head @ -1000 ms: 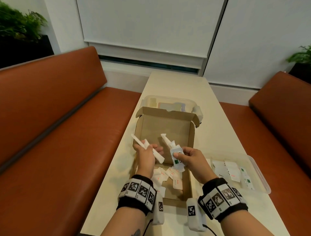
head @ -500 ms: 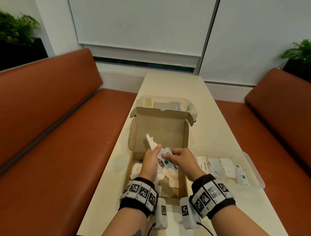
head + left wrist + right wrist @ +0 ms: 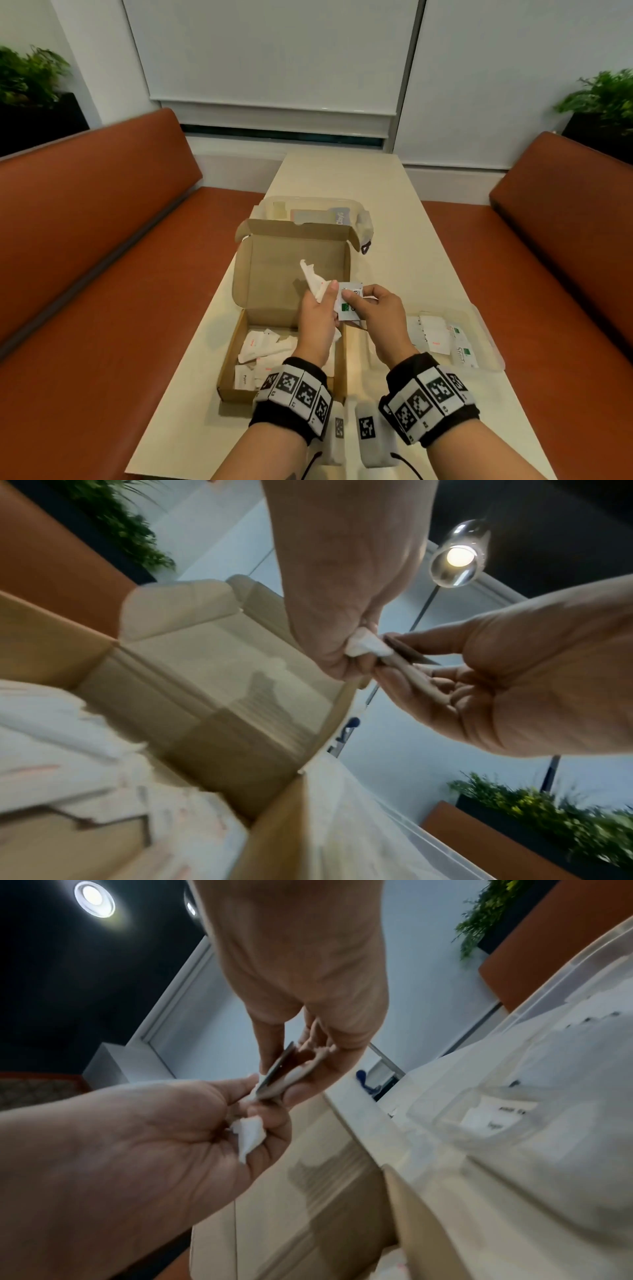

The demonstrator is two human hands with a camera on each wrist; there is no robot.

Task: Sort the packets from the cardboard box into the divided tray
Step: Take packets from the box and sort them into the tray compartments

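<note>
The open cardboard box (image 3: 236,346) sits mid-table with its lid upright and several white packets (image 3: 263,346) loose on its floor. My left hand (image 3: 327,294) hovers over the box and grips white packets (image 3: 311,279) that stick up past the thumb. My right hand (image 3: 356,298) meets it from the right and pinches a small stack of packets, the top one green-marked (image 3: 347,306). The two bundles touch. In the left wrist view, the white packet (image 3: 366,645) shows in the left fist. The clear divided tray (image 3: 486,342) lies to the right and holds sorted packets (image 3: 435,334).
A clear lidded container (image 3: 274,205) with other items stands just behind the box lid. Orange benches (image 3: 102,274) flank the narrow pale table (image 3: 394,222) on both sides. Potted plants (image 3: 27,78) stand at the far corners.
My hands have come together over the box: the left hand moved right, the right hand's green-marked stack moved to meet it. The left hand's packets now stand more upright.
</note>
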